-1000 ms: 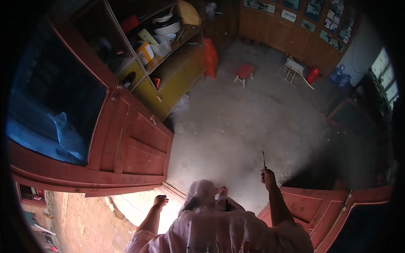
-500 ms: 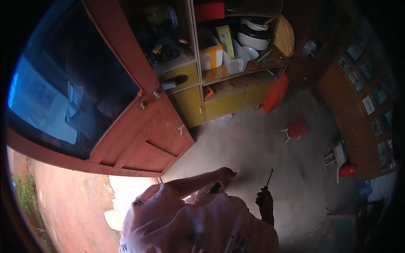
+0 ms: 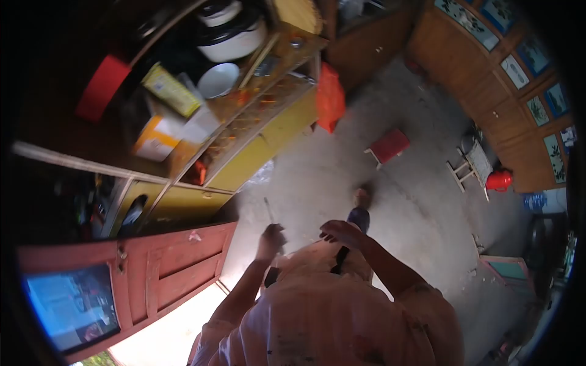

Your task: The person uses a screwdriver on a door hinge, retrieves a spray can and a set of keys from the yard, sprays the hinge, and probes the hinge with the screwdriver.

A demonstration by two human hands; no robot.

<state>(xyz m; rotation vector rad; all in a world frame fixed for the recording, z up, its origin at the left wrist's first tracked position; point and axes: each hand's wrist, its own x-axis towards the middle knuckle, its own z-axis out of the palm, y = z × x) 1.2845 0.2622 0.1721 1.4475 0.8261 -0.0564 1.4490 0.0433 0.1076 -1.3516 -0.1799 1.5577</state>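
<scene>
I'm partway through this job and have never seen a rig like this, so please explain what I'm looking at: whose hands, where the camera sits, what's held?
There is no machine here: these are a person's two bare hands. The camera is worn on that person's head, looking forward and down, so their shirt fills the bottom of the picture.

The left hand holds a thin tool, perhaps a screwdriver; it is too blurred to be sure. Nothing can be seen held in the right hand.

Ahead is a grey floor with a red-topped stool on it. At upper left, a cupboard with open shelves holds a white bowl and a yellow box. A red door is at lower left.
</scene>
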